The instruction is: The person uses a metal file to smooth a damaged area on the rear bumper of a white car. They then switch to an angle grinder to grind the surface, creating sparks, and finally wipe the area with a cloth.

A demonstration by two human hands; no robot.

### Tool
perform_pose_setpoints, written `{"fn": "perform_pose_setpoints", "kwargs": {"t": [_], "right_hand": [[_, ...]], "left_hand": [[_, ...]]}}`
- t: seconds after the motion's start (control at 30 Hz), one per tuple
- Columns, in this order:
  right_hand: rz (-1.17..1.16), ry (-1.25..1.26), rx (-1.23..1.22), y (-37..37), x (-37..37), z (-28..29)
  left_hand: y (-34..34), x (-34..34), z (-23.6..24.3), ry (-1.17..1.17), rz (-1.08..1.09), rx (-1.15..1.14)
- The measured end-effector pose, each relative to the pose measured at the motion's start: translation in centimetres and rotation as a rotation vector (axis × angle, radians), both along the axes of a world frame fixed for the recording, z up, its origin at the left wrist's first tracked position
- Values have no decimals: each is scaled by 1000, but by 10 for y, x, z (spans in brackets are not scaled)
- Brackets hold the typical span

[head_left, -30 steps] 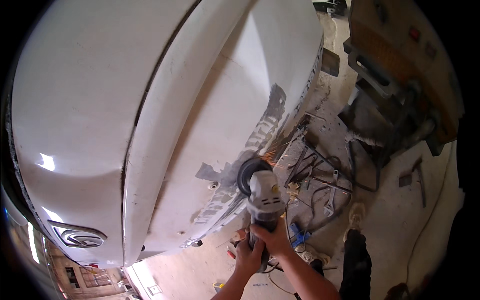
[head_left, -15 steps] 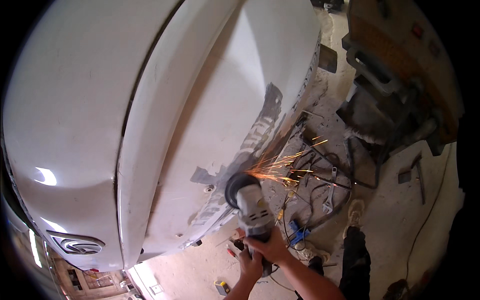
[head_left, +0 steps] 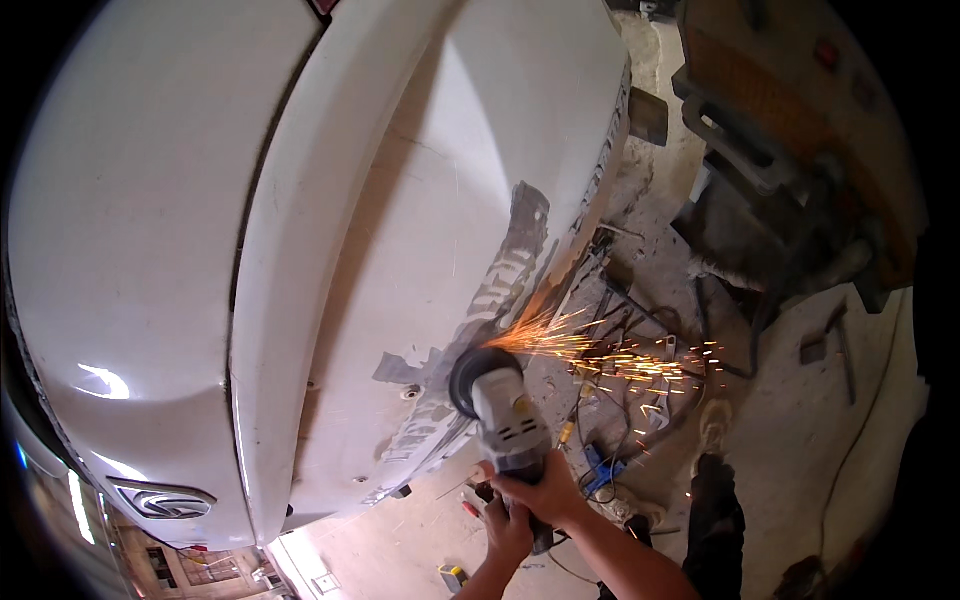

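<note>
An angle grinder (head_left: 503, 405) with a grey head and dark body is gripped in both my hands. My right hand (head_left: 553, 492) wraps round its body, and my left hand (head_left: 508, 532) closes on it just to the left. The grinder's round disc meets the lower edge of a white vehicle body panel (head_left: 430, 230). Orange sparks (head_left: 550, 338) spray rightward from the contact. Around the disc the paint is ground off in a grey bare-metal strip (head_left: 505, 275). The exact contact edge is hidden behind the disc and guard.
On the floor to the right lie cables, an adjustable wrench (head_left: 655, 410) and a blue tool (head_left: 603, 468). A hammer-like tool (head_left: 842, 350) lies farther right. An orange-brown machine (head_left: 800, 120) stands at upper right. A yellow-and-black tool (head_left: 453, 577) lies near the lower edge. My shoe (head_left: 714, 425) is beside the cables.
The vehicle panel has shifted slightly left and down in view. The sparks are denser and reach farther right. Both hands keep their hold on the grinder.
</note>
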State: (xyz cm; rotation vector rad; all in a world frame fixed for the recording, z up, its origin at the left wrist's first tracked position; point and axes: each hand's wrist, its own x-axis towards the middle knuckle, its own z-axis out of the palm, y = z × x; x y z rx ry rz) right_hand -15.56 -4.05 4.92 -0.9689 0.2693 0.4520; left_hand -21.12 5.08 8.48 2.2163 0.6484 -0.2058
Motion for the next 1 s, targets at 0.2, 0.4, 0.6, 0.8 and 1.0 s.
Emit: {"fn": "perform_pose_setpoints", "kwargs": {"t": [0.2,0.4,0.6,0.8,1.0], "right_hand": [[-141,190,117,-28,35,16],[107,33,48,-14,-1,1],[-68,104,35,-6,9,-3],[93,-36,41,25,-34,-8],[74,78,117,11,-10,-6]], "left_hand": [[-14,46,4,164,-150,15],[-13,-6,-9,-71,14,-31],[10,9,-15,12,-205,105],[13,-48,-16,-104,80,80],[23,-18,-15,60,-80,77]]}}
